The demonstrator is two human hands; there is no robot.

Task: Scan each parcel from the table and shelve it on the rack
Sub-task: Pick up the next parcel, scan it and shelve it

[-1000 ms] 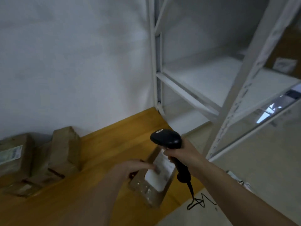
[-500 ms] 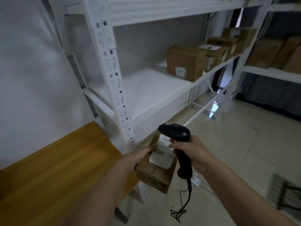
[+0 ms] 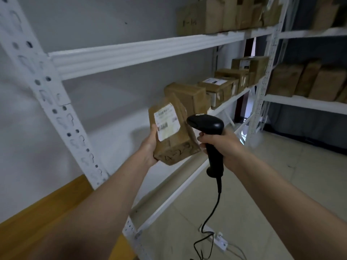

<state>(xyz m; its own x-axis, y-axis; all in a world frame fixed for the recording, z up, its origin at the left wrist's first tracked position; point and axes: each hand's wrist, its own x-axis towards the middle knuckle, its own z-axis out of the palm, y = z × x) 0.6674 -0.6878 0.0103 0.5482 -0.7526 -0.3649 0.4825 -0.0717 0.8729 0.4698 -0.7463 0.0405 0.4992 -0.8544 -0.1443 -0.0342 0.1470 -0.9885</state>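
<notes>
Brown paper wraps the parcel (image 3: 173, 131) that the left hand (image 3: 149, 145) holds up in front of the white rack (image 3: 131, 51). From the head camera, the thumb lies along the left edge of the parcel, next to its white label (image 3: 166, 123), and the palm is under the bottom corner. The other fingers go behind the parcel, so I cannot see them. The parcel is tilted, with its label facing the camera (there is some dark writing on its bottom end too). It is in the air, not on a shelf.

The right hand (image 3: 222, 147) has its fingers curled tight round the handle of a black barcode scanner (image 3: 208, 132). The scanner head sits just beside the right side of the parcel. A black cable (image 3: 212, 214) hangs from the handle down to the floor, near a white power strip (image 3: 218, 239).

Behind the parcel, the middle shelf (image 3: 231, 101) holds a row of brown boxes (image 3: 217, 87). More boxes (image 3: 225, 14) stand on the shelf above. Another rack on the right (image 3: 304, 104) holds brown parcels as well.

At the bottom left is a corner of the wooden table (image 3: 47, 209), touching the rack's post.
</notes>
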